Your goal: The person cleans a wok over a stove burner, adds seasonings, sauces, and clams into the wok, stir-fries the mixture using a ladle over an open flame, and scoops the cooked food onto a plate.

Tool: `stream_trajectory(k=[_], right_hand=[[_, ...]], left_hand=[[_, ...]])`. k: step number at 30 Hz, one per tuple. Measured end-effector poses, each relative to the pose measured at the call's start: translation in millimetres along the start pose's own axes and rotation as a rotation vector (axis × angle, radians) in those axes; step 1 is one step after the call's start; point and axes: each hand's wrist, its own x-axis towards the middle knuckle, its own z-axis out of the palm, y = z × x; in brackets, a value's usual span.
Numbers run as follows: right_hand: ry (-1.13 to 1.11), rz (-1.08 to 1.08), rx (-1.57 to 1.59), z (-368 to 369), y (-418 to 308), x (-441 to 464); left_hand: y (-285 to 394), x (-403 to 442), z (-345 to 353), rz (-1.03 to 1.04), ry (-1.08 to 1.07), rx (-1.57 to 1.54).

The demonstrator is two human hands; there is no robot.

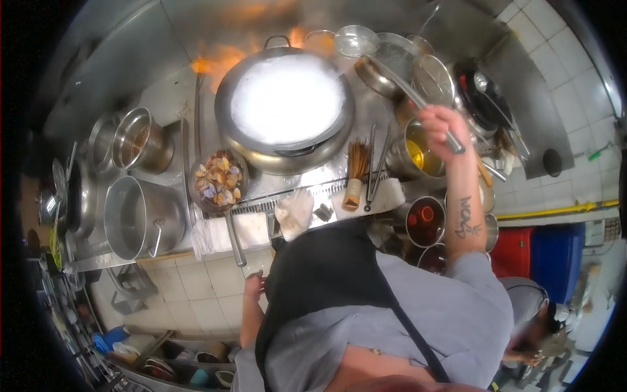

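Observation:
My right hand (443, 132) is closed round the long metal handle of a ladle (413, 93), whose round bowl points up and left beside the wok. A large wok (224, 117) full of white foam sits on the burner, with orange flames behind it. My left hand (255, 282) hangs low beside my black apron, its fingers loosely bent and partly hidden, with nothing visible in them. Close above that hand is the handle end of a strainer (236, 242). Open clam shells (217, 178) fill its bowl, left of the wok.
Metal pots (138, 219) stand at left. A bamboo brush (356, 171) and tongs (372, 166) lie in front of the wok. Nearby are a pot of yellow oil (418, 153) and a container of red liquid (426, 221). Another person (526, 313) crouches at lower right.

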Motion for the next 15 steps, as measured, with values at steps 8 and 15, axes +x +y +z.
stream_trajectory(k=[8, 15], right_hand=[[0.332, -0.276, -1.045, -0.9, 97.7, -18.7], [0.331, -0.632, -0.896, -32.8, 153.1, -12.9]], left_hand=[[-20.4, -4.2, -0.7, -0.042, -0.012, -0.097], [-55.9, 1.9, -5.9, 0.09, -0.047, 0.1]])
